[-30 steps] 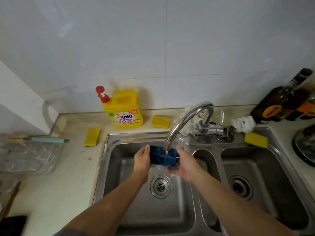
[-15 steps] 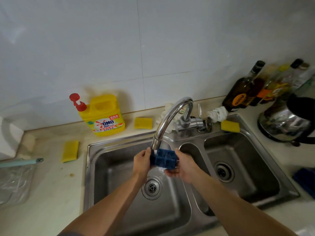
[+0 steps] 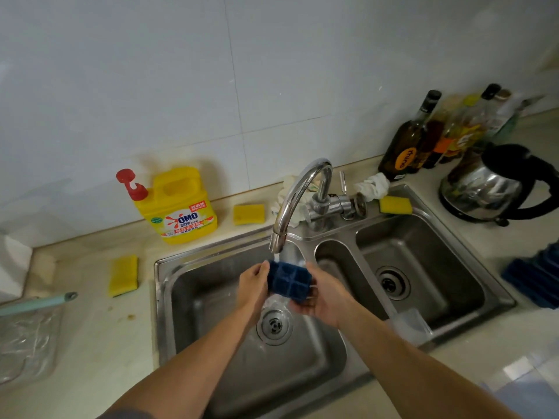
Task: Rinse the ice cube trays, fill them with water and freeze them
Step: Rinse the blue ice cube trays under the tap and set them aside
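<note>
Stainless steel double sink (image 3: 187,297) fills the middle, its curved chrome tap (image 3: 298,195) running water. Yellow plastic detergent jug (image 3: 178,207) stands behind it, to the left. Under the stream, over the sink's left half, both hands hold a small dark blue ice cube tray (image 3: 289,281): left hand (image 3: 252,287) fingers curl round its left edge, while right hand (image 3: 322,297) cups its right end from below, fingers curled.

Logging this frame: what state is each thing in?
Ice cube tray: held under the faucet, over the left basin.
Faucet: running, water falling onto the tray.
Left hand: grips the tray's left end.
Right hand: holds the tray's right end from below.
Detergent bottle: upright, pump on.
Kettle: upright on the counter.
Stacked blue trays: on the counter at right, untouched.
</note>
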The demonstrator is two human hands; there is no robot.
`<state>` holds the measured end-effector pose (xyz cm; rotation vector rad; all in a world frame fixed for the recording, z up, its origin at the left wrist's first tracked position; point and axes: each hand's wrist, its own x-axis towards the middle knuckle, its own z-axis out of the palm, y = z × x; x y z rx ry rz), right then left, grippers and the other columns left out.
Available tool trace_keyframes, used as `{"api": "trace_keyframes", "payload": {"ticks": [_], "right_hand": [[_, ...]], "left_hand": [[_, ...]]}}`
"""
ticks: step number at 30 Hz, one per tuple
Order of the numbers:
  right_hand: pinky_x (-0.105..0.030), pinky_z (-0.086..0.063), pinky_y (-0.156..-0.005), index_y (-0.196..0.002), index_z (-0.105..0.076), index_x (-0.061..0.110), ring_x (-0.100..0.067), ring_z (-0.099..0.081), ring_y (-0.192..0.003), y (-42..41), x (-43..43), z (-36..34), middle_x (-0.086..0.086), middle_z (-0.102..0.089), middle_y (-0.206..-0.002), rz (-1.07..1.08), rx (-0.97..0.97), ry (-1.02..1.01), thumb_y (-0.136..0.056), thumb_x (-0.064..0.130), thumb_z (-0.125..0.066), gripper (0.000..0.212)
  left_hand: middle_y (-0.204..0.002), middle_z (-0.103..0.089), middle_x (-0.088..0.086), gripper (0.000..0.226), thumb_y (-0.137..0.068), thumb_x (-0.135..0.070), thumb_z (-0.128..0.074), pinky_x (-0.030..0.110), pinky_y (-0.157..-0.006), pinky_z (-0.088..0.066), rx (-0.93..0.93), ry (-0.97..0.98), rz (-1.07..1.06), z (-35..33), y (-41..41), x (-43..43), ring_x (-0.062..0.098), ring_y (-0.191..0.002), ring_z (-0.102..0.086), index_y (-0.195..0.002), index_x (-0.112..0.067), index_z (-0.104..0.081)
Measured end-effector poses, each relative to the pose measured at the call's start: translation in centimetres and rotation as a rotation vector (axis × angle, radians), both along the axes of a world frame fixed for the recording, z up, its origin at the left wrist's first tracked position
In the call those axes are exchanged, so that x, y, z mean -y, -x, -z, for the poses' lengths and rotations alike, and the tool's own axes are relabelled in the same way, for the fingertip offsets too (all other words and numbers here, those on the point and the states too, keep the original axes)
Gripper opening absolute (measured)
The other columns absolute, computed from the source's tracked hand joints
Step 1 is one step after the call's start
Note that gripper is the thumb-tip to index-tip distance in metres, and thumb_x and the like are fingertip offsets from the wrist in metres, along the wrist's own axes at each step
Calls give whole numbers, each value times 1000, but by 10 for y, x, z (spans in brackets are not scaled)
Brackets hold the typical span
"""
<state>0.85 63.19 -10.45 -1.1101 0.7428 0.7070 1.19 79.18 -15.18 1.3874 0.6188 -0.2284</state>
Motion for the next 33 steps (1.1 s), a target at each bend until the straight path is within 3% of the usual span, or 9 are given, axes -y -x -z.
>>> {"api": "trace_keyframes", "payload": {"ticks": [5,9,13,24,33], "right_hand": [[-37,-60,-62,-120,-63,7,-34,-66,-89,5,16,1,-26,-67,-115,54,-16,22,-102,43,-57,40],[-35,-60,-61,-118,-64,9,-34,-70,-91,6,21,7,-25,-71,-110,126,-43,19,-101,42,-59,38],[-38,-61,-62,-119,-62,6,-37,-70,-93,-1,12,6,-28,-69,-113,177,-56,-61,-103,39,-56,37],[-38,-63,-66,-125,-60,3,-35,-70,-90,-12,-22,4,-29,-68,-115,206,-76,-189,-105,33,-53,36],[-37,-60,-59,-124,-58,2,-35,-69,-86,-25,-46,7,-31,-68,-114,252,-42,-219,-106,34,-52,37]], "left_hand": [[-110,-70,19,29,-105,-28,-51,34,-77,-62,-43,105,38,0,2,11,29,-100,-72,-114,-8,-69],[-103,-74,15,33,-106,-34,-49,31,-69,-61,-67,128,43,7,7,11,26,-88,-76,-114,-11,-71],[-88,-78,4,33,-106,-35,-46,30,-69,-61,-45,95,3,3,0,3,22,-85,-77,-107,-14,-72],[-96,-77,9,30,-107,-30,-46,39,-81,-62,-67,53,-148,1,-18,-16,24,-91,-75,-100,-14,-71],[-94,-77,12,27,-103,-24,-49,35,-72,-57,-112,34,-252,1,-20,-46,25,-88,-72,-98,-11,-73]]}}
